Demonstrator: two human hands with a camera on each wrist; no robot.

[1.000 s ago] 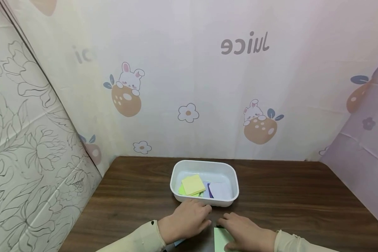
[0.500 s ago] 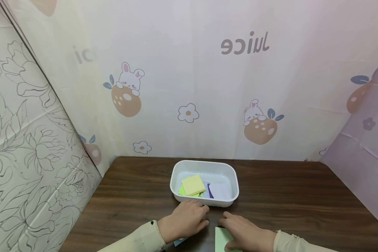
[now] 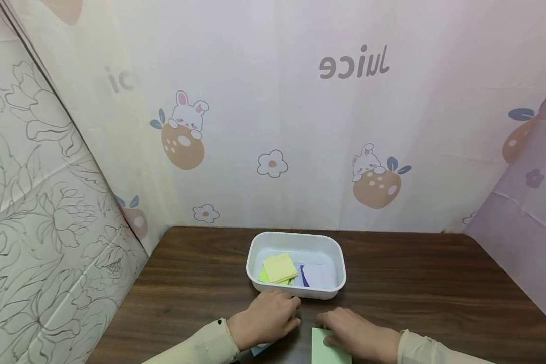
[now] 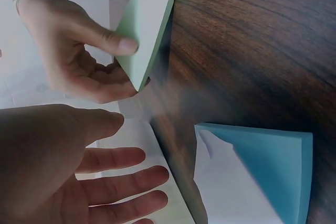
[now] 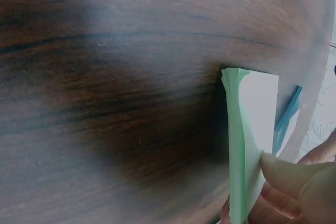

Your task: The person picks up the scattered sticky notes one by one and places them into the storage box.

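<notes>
My right hand (image 3: 357, 334) pinches a light green sticky note pad (image 3: 322, 351), thumb on its pale top sheet and fingers beneath. The right wrist view shows the pad's (image 5: 239, 156) layered green edge and a sheet curving up at one side. My left hand (image 3: 270, 316) holds nothing; in the left wrist view its fingers (image 4: 131, 184) are extended and spread apart. A blue sticky note pad (image 4: 283, 166) with a white, partly lifted top sheet lies on the table beside it. The head view shows just a corner of this blue pad (image 3: 258, 349) under the left wrist.
A white plastic tray (image 3: 296, 292) stands just beyond both hands. Inside it lie a yellow sticky note pad (image 3: 279, 268), bright green notes (image 3: 263, 276) and white paper (image 3: 319, 275) by a purple strip. Behind the wooden table (image 3: 200, 283) hangs a printed curtain (image 3: 273, 101).
The green pad has shifted slightly right, and the right thumb has moved up along it, baring more of its top. The left hand has drifted slightly left; the tray stays put.
</notes>
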